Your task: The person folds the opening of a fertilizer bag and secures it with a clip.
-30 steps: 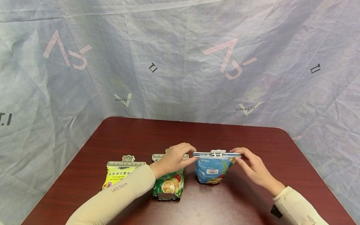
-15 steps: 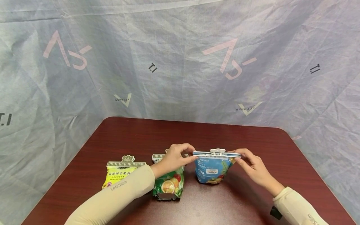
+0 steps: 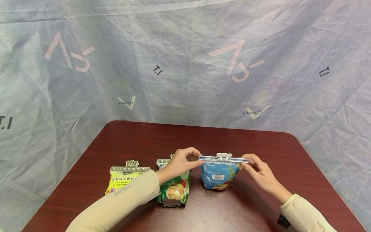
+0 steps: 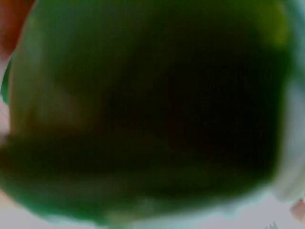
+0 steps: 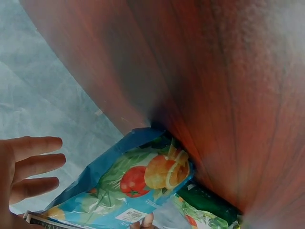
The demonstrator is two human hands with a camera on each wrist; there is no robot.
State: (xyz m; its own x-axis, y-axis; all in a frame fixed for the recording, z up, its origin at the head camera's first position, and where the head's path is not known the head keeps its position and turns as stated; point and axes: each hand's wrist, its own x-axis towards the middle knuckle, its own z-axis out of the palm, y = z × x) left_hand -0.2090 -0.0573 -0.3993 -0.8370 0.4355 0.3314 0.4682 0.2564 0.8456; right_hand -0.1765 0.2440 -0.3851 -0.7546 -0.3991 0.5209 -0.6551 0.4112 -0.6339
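A blue bag (image 3: 218,176) printed with fruit and vegetables stands toward the right of the table, its top edge in a long white bag clip (image 3: 223,159). My left hand (image 3: 185,159) pinches the clip's left end between thumb and fingers. At the other end, the thumb and index finger of my right hand (image 3: 261,171) pinch the clip. The right wrist view shows the other fingers (image 5: 40,164) of that hand spread apart, beside the blue bag (image 5: 128,183). A dark, blurred green surface (image 4: 143,95) fills most of the left wrist view.
Left of the blue bag is a green bag (image 3: 174,193) with a similar clip, partly behind my left hand. Farther left lies a yellow bag (image 3: 123,178) with its own clip (image 3: 130,169), half covered by my sleeve (image 3: 121,199). Grey cloth (image 3: 185,64) hangs behind the table (image 3: 185,135).
The clip on the blue bag has tipped very slightly, its handle a touch higher. Both hands keep their grip on its ends, nearly in the same place.
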